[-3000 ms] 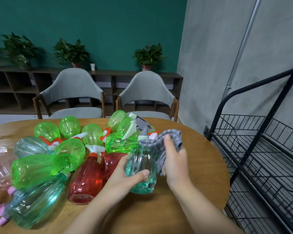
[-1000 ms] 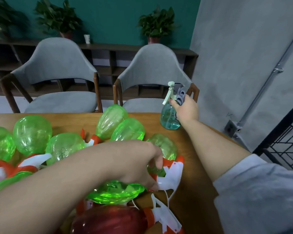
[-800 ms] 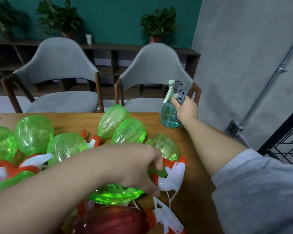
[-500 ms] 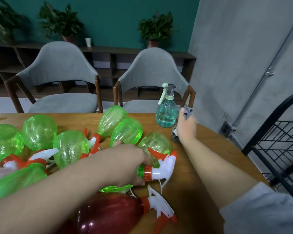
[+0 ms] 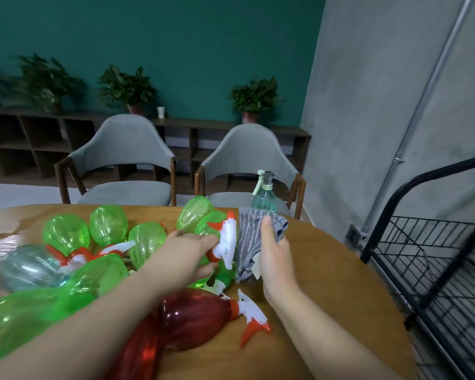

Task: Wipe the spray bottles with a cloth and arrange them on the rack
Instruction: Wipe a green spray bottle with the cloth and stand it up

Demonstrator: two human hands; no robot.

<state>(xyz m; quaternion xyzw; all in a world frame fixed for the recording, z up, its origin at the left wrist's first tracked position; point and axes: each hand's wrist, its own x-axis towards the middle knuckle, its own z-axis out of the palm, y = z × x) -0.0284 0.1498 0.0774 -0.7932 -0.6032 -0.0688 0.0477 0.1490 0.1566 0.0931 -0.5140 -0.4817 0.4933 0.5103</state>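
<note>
Left hand fingers wrapped round green spray bottle neck, lifted off pile. Right hand fingers clutching striped grey cloth beside it. Teal spray bottle upright at bench far edge.

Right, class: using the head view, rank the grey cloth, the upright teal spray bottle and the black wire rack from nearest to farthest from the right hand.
1. Grey cloth: held in the right hand.
2. Teal spray bottle: just beyond, at the table's far edge.
3. Black wire rack: off to the right, beside the table.
</note>
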